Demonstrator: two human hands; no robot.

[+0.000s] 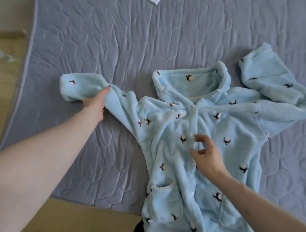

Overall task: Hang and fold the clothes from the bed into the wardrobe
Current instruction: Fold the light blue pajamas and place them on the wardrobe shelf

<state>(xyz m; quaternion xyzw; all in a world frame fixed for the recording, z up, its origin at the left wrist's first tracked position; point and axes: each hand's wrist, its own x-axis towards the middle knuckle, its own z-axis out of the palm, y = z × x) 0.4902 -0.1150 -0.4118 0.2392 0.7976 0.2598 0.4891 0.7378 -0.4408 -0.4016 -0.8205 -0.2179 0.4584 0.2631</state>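
Head view: a pale blue fleece pyjama top [207, 149] spread front-up across the near right part of a bed [115, 41], collar toward the far edge, hem running off the near edge. Dotted all over with small white tufts on dark brown sprigs; white scalloped trim round the collar [192, 81] and along the top of a patch pocket [163, 198] low on the left side; buttoned down the middle. Left sleeve [82, 89] stretched out toward the left edge of the bed, its cuff folded back, pinched between thumb and fingers of the left hand [95, 102] just short of the cuff. Right sleeve [271, 77] bent back on itself near the right edge. Right hand [207, 157] over the button line at chest height, fingers spread and loosely bent, gripping nothing; touching the cloth or just above it, cannot tell. Bed covered in grey-blue quilted fabric stitched in hexagons. Tan floor [10, 58] beyond the left edge and at the near left corner. A white scrap [154, 1] at the far edge.
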